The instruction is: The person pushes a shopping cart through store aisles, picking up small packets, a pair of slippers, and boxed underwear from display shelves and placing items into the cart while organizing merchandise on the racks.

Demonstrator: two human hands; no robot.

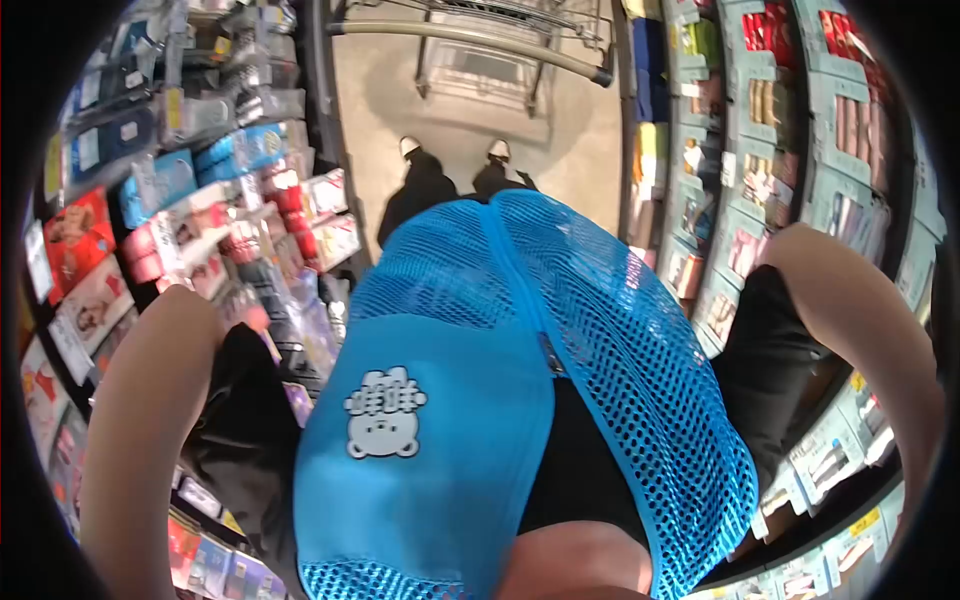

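Note:
Neither of my hands shows in the head view. My left forearm [140,440] runs from the bent elbow at the left down past the lower edge. On the other side my right forearm [870,310] bends back the same way, out along the right border. What the hands hold or touch is hidden. Between the arms is my blue mesh vest [430,330] with a white bear print, over black clothing. A shopping cart [470,40] with a pale handle stands ahead of my feet, apart from both arms.
At the left, a shelf of packaged goods [200,160] with red, pink and blue packs stands close to my elbow. Shelves of small boxed items [770,110] line the right side. Pale floor [385,90] lies between them.

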